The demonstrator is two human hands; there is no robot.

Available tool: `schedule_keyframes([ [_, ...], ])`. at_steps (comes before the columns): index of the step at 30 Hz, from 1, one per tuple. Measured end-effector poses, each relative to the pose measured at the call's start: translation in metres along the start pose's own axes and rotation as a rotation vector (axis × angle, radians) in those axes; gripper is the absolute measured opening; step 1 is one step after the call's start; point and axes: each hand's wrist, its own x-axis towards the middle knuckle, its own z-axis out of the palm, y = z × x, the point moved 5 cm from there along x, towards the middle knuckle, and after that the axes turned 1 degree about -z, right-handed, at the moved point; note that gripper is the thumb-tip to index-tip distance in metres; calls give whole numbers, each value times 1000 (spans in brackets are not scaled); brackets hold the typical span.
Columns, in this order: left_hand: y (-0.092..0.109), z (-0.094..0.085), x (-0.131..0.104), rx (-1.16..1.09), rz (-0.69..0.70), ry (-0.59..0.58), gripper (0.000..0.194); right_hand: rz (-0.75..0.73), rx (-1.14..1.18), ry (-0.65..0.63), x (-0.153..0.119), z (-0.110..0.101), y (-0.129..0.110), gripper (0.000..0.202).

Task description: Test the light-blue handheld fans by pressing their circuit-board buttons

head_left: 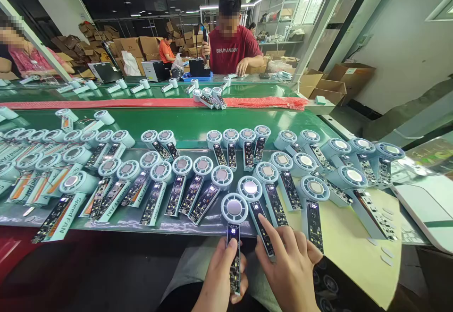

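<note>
Handheld fan checked at the desk (198, 132) edge

Left hand (217, 281) grasps the lit fan (234, 236), steadying it; right hand (290, 269), fingers released, touches the next fan (260, 217) beside it.

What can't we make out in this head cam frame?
- Left hand: wrist and forearm cut off by the bottom edge.
- Pale blue handheld fan with its circuit board exposed: the hand's fingers hide the handle's lower left side; the lit display is too small to read.
- Right hand: hides the lower end of the neighbouring open fan.
- Dark round-holed tray: mostly hidden behind the right hand and the cream sheet.
</note>
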Motion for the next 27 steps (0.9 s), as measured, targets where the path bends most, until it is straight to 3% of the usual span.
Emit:
schedule_keyframes([
  [13, -1, 3, 0, -25, 14, 7, 47, 6, 11, 5, 0, 1, -2, 30],
  [20, 0, 10, -9, -118, -19, -25, 60, 80, -25, -24, -8, 5, -1, 37],
  [23, 3, 5, -14, -121, -23, -30, 66, 81, -21, -65, -7, 5, -1, 46],
  [27, 15, -5, -27, 41, -39, -78, 55, 48, 25, -85, 4, 0, -2, 45],
])
